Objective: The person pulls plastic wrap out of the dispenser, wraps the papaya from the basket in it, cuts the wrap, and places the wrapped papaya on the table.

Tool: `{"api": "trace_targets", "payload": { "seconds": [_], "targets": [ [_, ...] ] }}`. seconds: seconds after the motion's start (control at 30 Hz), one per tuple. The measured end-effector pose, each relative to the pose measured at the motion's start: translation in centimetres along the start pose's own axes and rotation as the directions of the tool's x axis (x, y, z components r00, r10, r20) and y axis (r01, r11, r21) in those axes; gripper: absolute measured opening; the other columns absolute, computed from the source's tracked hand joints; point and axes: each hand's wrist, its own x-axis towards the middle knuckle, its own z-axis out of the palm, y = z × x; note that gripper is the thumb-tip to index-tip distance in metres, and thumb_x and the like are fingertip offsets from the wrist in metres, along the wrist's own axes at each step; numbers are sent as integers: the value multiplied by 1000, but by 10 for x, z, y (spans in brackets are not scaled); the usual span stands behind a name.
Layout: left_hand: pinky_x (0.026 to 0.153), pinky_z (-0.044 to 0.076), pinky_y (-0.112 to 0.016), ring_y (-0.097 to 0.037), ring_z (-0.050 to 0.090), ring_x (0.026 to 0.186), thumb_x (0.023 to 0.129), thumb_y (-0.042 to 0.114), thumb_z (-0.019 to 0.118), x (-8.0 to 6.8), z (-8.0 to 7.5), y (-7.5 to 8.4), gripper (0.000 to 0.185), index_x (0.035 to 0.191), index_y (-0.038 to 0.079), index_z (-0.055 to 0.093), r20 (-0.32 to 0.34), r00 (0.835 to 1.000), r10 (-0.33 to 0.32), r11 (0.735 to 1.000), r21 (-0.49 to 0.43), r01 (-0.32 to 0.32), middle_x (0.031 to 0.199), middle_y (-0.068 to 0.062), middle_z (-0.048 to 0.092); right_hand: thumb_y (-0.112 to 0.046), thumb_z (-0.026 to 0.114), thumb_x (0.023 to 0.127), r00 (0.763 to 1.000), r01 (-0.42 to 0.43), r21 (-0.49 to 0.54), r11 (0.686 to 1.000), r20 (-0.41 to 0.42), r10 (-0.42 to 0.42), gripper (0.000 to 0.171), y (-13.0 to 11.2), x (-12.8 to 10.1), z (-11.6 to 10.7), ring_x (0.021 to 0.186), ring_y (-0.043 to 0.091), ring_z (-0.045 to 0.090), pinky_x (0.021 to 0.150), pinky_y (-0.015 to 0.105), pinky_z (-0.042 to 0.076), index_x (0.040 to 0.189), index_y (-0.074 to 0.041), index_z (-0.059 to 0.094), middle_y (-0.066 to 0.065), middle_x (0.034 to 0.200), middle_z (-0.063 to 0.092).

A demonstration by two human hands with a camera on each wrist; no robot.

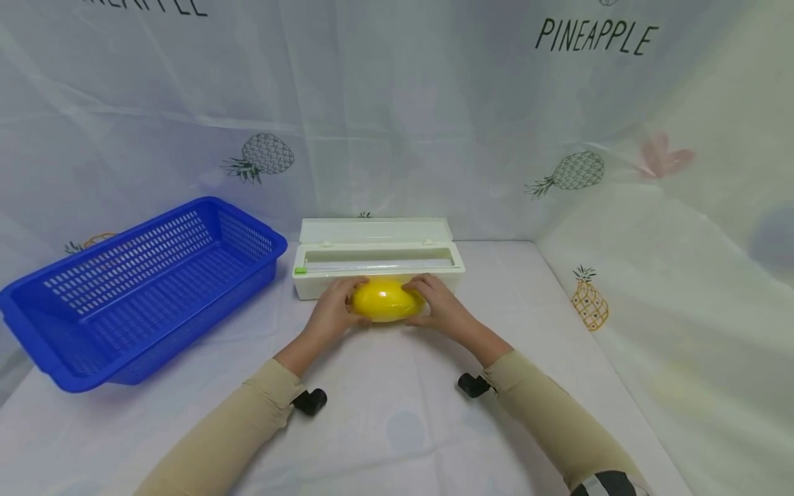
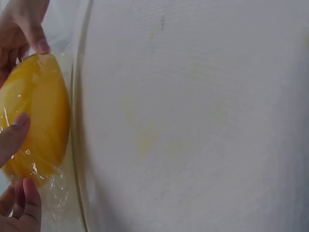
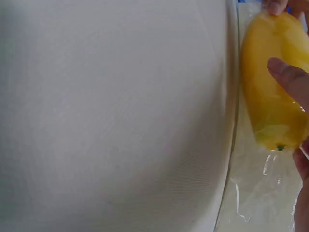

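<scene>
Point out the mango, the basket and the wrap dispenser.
mango (image 1: pixel 384 300), head view, top of its skin between the hands
basket (image 1: pixel 37 329), head view, near rim
dispenser (image 1: pixel 372 231), head view, open lid

Soft, even brightness is seen throughout; only faint shadows are cast under the blue basket (image 1: pixel 143 289). Straight lines are bent toward the head view's edges, and both wrist views are blurred

Wrist views cut off mango (image 2: pixel 36 116); film roll in dispenser (image 1: pixel 378 258) prob. too blurry.
</scene>
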Motion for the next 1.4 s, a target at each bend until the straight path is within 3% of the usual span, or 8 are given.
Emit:
{"api": "trace_targets", "payload": {
  "seconds": [0.27, 0.47, 0.73, 0.93, 1.17, 1.4],
  "targets": [
    [75, 49, -33, -23, 53, 86, 69, 13, 90, 3, -7, -2, 65, 128, 11, 62, -8, 1000, 2, 998, -67, -2, 117, -8, 60, -18, 92, 66, 999, 8, 1, 1000, -36, -8, 64, 6, 11, -1, 110, 23, 55, 101, 36, 44, 119, -4, 59, 7, 116, 60],
    [69, 47, -30, -22, 54, 82, 72, 19, 87, 8, -13, 2, 62, 129, 13, 63, 29, 997, -64, 994, -86, 67, 112, -7, 63, -21, 91, 67, 999, -36, 43, 998, 28, 35, 61, 9, 17, -13, 110, 22, 59, 99, 36, 46, 118, -4, 65, 6, 117, 65],
    [77, 53, -33, -24, 59, 87, 75, 21, 86, 14, -15, 1, 58, 127, 10, 63, 84, 990, -117, 989, -78, 123, 116, -11, 66, -24, 90, 68, 988, -112, 66, 992, 118, 104, 61, 12, 25, -16, 105, 20, 60, 94, 34, 49, 121, -4, 66, 6, 117, 67],
    [84, 53, -37, -26, 61, 94, 75, 20, 86, 17, -17, -1, 59, 128, 11, 63, 121, 983, -139, 986, -77, 149, 118, -11, 65, -23, 90, 68, 983, -124, 87, 988, 147, 110, 60, 12, 28, -15, 108, 22, 60, 98, 37, 47, 120, -3, 66, 7, 117, 67],
    [85, 54, -37, -28, 63, 97, 73, 18, 87, 18, -17, -3, 61, 127, 6, 63, 141, 985, -98, 992, -70, 108, 120, -15, 64, -20, 90, 69, 986, -121, 112, 986, 131, 106, 57, 13, 26, -8, 114, 25, 59, 102, 39, 44, 118, -2, 67, 8, 120, 66],
    [88, 53, -39, -29, 62, 100, 73, 16, 87, 18, -18, -4, 61, 129, 7, 63, 167, 978, -126, 988, -73, 140, 121, -15, 63, -20, 87, 74, 979, -150, 117, 982, 155, 131, 59, 8, 19, -6, 124, 26, 53, 107, 40, 38, 126, -4, 63, 8, 129, 62]
  ]
}}
